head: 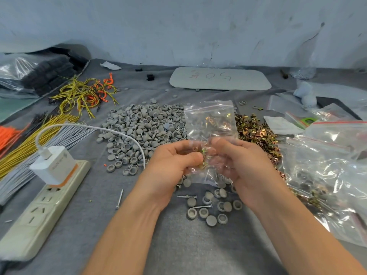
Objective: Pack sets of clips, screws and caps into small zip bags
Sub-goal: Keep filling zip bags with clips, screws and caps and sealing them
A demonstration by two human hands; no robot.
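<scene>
Both hands hold a small clear zip bag (pixel 210 120) upright over the table's middle. My left hand (pixel 174 161) pinches its lower left part, where a few brass clips show between the fingers. My right hand (pixel 238 159) grips the bag's lower right side. Behind lies a big pile of grey caps (pixel 143 126), with screws mixed in. A heap of brass clips (pixel 258 133) sits to the right of the bag. Loose caps (pixel 212 207) and screws (pixel 202 206) lie under my wrists.
A power strip (pixel 39 211) with a white charger (pixel 53 165) and its cable sits at the left. Bundles of yellow, grey and orange wires (pixel 29 139) lie farther left. Larger plastic bags (pixel 327 175) with packed parts crowd the right. A white board (pixel 220 78) rests by the wall.
</scene>
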